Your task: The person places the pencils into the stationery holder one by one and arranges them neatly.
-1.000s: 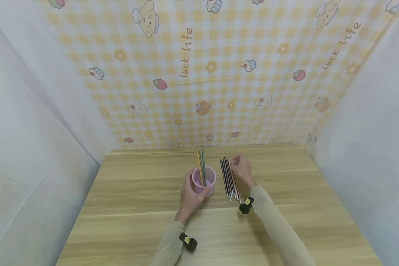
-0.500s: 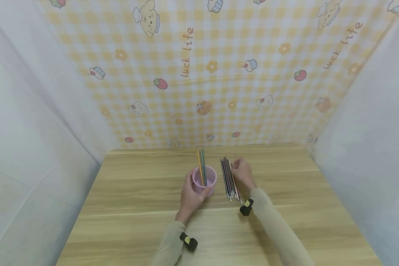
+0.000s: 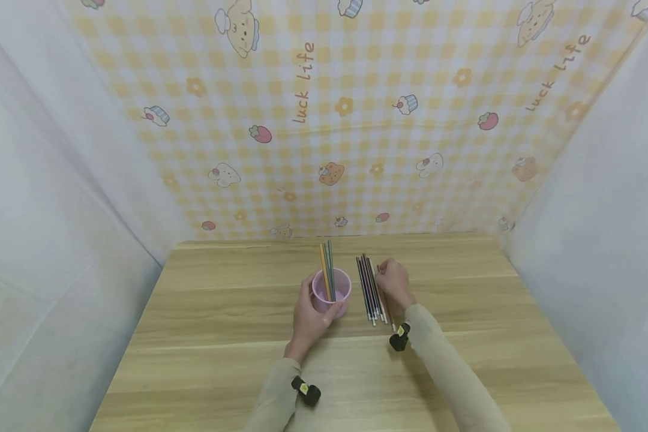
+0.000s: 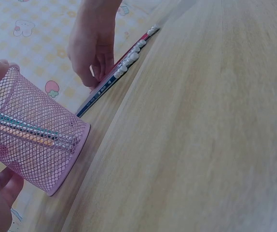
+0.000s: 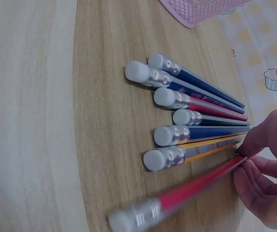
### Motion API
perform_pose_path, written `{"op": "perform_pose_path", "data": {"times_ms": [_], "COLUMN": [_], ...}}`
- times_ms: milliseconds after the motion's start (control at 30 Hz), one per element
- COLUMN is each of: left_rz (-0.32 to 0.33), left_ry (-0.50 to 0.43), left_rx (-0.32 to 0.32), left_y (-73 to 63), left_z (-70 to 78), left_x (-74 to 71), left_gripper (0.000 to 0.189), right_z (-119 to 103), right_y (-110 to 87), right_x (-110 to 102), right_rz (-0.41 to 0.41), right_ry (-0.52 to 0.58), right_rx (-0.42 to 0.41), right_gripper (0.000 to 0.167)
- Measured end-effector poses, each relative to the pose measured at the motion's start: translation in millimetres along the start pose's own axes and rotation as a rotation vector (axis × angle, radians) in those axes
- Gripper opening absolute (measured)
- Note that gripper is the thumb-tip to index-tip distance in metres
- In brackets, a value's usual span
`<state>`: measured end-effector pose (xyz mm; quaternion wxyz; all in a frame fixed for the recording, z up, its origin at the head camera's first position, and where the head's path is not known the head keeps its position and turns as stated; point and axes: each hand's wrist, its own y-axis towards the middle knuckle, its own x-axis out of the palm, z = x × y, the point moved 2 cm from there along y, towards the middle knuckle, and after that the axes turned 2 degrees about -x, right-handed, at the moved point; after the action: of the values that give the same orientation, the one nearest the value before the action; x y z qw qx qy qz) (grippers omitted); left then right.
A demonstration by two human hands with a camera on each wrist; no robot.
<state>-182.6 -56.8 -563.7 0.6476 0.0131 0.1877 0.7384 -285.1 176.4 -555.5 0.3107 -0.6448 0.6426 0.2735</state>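
A pink mesh pencil cup (image 3: 323,304) stands on the wooden table, and my left hand (image 3: 309,319) grips it round its side. Several pencils (image 3: 327,264), yellow and green ones among them, lean inside the cup. To its right my right hand (image 3: 394,282) pinches a red pencil (image 5: 191,188) between thumb and fingers near its far end. That pencil lies slightly apart from a row of several pencils (image 3: 368,291). In the right wrist view their white erasers (image 5: 137,71) point away from the hand; blue, red, dark and yellow barrels show.
The wooden table (image 3: 210,312) runs back to a yellow checked cloth (image 3: 345,144) with cartoon prints. White sheets (image 3: 59,240) hang on both sides. Each sleeve carries a small black camera (image 3: 306,391) near the wrist.
My right hand has lowered slightly onto the rightmost pencil and pinched it; that pencil has shifted a little right, away from the row. My left hand and the cup stay in place.
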Motion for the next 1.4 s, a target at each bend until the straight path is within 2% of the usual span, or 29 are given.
{"op": "perform_pose_path", "data": {"times_ms": [267,400,567,1000,1400], "left_rz": [-0.007,-0.008,-0.007,-0.007,-0.021], "left_ry": [0.014,0.018,0.019,0.015,0.012], "left_rx": [-0.019,-0.023,-0.032,-0.024,-0.047], "left_y": [0.0,0.1,0.7,-0.5,0.0], "left_z": [0.8,0.4,1.2,3.3,1.4], "left_x": [0.7,0.3,-0.7,-1.3,-0.7], "left_gripper": [0.089,0.089,0.088,0.088,0.088], "right_z": [4.4,3.4,-5.3,-33.3,-63.2], "right_y": [2.4,3.6,4.9,1.1,-5.5], "right_x": [-2.3,-7.7,-17.3,-33.7,-46.9], "right_rz": [0.002,0.029,0.072,0.085,0.118], "right_ry": [0.026,0.042,0.078,0.161,0.266], "right_rx": [-0.038,-0.063,-0.110,-0.157,-0.185], "right_gripper": [0.026,0.025,0.026,0.033,0.034]}}
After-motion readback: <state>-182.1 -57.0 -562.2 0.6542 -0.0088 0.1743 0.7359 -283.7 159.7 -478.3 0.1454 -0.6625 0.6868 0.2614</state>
